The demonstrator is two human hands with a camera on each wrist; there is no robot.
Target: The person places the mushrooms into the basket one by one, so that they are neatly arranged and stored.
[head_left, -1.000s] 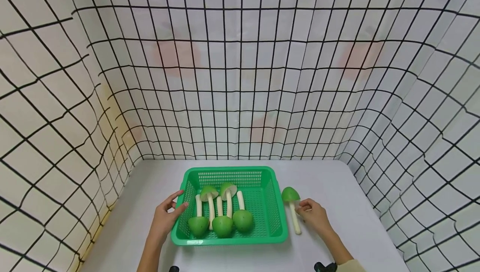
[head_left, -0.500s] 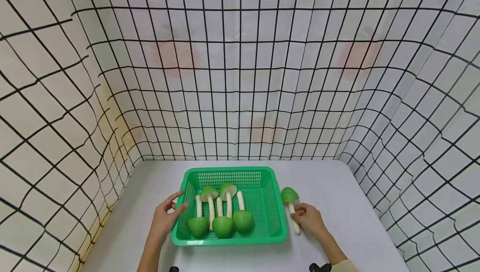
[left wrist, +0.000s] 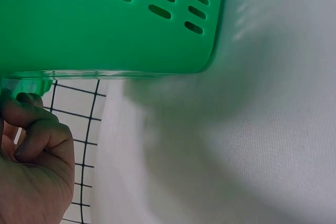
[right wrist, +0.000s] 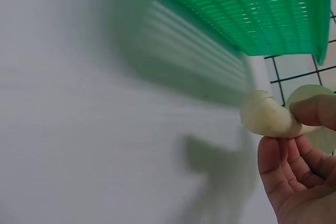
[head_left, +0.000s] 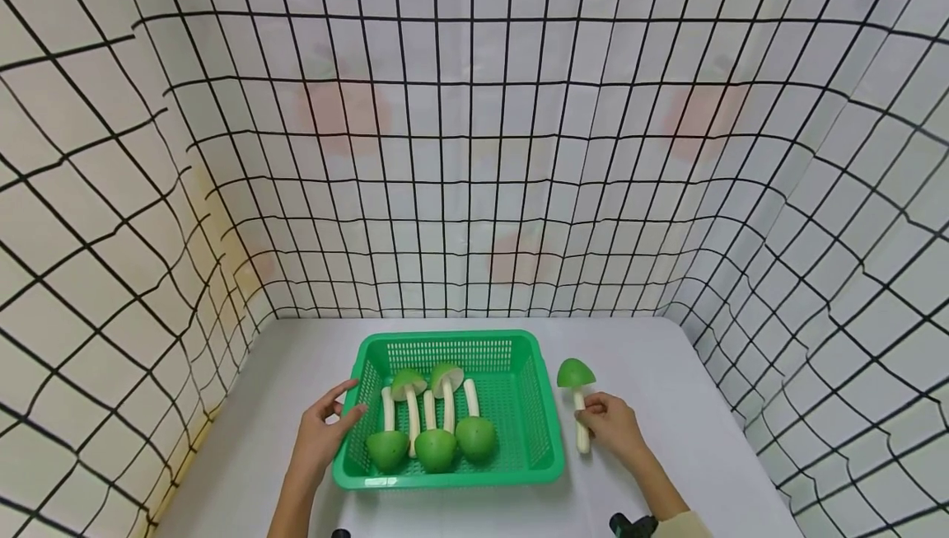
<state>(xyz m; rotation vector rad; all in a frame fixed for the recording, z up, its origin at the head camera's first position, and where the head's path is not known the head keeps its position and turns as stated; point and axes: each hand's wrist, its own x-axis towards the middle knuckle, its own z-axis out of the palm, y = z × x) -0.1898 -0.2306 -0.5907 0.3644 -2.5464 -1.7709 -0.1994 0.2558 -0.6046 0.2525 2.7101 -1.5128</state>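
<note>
My right hand (head_left: 612, 423) pinches the pale stem of a green-capped mushroom (head_left: 576, 374) between thumb and fingers, just right of the basket. Its cap points away from me, and the right wrist view shows the stem's rounded end (right wrist: 266, 115) close up, with a shadow on the table below. At the left side of the green plastic basket (head_left: 448, 479), my left hand (head_left: 317, 439) holds the rim, thumb over the edge. Several more such mushrooms (head_left: 476, 439) lie inside, some with caps toward me, others with caps toward the back. The left wrist view shows curled fingers (left wrist: 44, 140) by the basket wall.
The basket stands on a white tabletop (head_left: 667, 373). Black wire mesh (head_left: 474, 192) rises at the back and both sides, with pale cloth behind it. The basket's right part shows its bare slotted floor (head_left: 515, 414).
My right hand has moved from beside the mushroom to a grip on its stem. The mushroom has turned more upright and shifted slightly up. My left hand keeps its place on the basket.
</note>
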